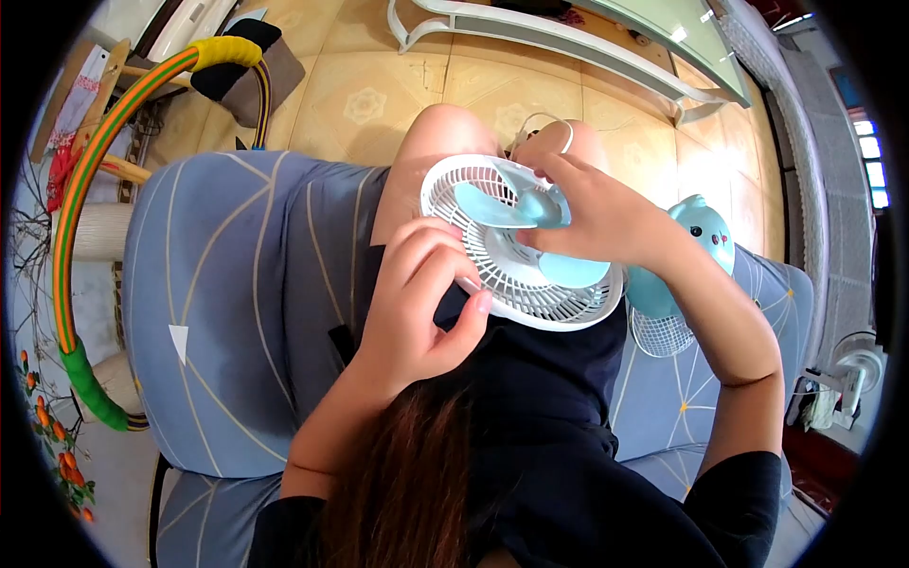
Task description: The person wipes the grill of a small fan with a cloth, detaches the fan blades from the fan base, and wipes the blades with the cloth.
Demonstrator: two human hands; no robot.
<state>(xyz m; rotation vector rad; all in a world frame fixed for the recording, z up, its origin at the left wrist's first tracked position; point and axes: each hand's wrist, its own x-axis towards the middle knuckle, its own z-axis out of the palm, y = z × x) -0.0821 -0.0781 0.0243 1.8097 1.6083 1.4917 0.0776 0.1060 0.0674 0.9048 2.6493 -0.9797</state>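
Across the lap (431,147), the fan cover (507,270) runs far-left to near-right; the right hand (597,213) grasps the blue blades (488,208) over it, the left hand (417,293) curls at its left edge, grip unclear.

- The fan grille (497,265) is looking like white plastic, smooth, its rim shining a little.
- The fan blades (573,273) are appearing as pale blue plastic, smooth, with a soft gloss.
- The bear-faced thing (710,237) is showing smooth, glossy blue plastic.
- The sofa cover (227,246) is looking like matt, printed cloth.
- The black shirt (559,407) is appearing as matt cloth.
- The floor tiles (365,104) are reflecting light, smooth and glossy.
- The tabletop (677,33) is shining like glass.
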